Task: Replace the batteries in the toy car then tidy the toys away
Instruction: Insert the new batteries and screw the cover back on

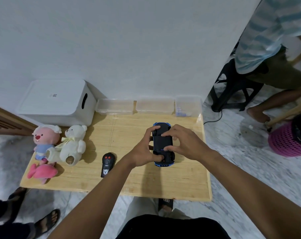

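The toy car (pixel 162 144) lies belly up on the bench (pixel 129 178), its long side running near to far. The left hand (pixel 142 152) curls its fingers round the car's left side. The right hand (pixel 182 142) grips from the right, its fingertip and thumb on the black belly, probably working the battery lid.

Pink mesh basket (pixel 287 145) on floor, black stool (pixel 235 87), seated person in striped shirt (pixel 266 31)

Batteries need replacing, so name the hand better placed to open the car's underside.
Likely right: the right hand holds the upturned toy car with fingertips on top, while the left hand grips its side.
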Demonstrator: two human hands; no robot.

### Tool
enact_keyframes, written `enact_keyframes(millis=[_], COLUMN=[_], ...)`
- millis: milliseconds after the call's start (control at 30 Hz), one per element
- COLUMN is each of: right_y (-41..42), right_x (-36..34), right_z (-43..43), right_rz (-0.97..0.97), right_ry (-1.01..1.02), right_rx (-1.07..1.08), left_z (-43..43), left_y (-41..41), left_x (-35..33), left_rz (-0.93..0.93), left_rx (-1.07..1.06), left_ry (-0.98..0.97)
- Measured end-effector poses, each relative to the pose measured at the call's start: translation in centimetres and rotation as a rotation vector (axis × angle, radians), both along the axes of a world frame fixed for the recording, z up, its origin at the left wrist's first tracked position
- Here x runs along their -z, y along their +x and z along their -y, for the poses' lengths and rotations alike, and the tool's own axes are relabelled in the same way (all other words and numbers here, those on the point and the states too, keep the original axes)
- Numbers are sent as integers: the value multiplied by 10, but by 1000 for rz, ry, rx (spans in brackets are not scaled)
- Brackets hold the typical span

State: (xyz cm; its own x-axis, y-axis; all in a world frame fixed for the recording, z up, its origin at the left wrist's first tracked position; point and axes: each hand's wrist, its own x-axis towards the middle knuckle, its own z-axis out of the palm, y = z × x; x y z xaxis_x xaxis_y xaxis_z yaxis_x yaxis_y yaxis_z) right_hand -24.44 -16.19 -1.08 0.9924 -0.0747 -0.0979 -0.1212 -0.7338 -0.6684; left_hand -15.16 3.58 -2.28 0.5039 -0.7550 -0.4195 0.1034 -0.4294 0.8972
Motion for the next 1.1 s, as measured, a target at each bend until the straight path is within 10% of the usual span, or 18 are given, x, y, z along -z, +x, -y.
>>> enact_keyframes(millis=[1100], right_y=[19], right_x=[-1], right_z=[-29], right_rz=[21], right_ry=[-41], right_rx=[202], left_z=[-8], left_y=[4], left_x=[-2], left_rz=[33], left_rx=[-45], left_ry=[-17])
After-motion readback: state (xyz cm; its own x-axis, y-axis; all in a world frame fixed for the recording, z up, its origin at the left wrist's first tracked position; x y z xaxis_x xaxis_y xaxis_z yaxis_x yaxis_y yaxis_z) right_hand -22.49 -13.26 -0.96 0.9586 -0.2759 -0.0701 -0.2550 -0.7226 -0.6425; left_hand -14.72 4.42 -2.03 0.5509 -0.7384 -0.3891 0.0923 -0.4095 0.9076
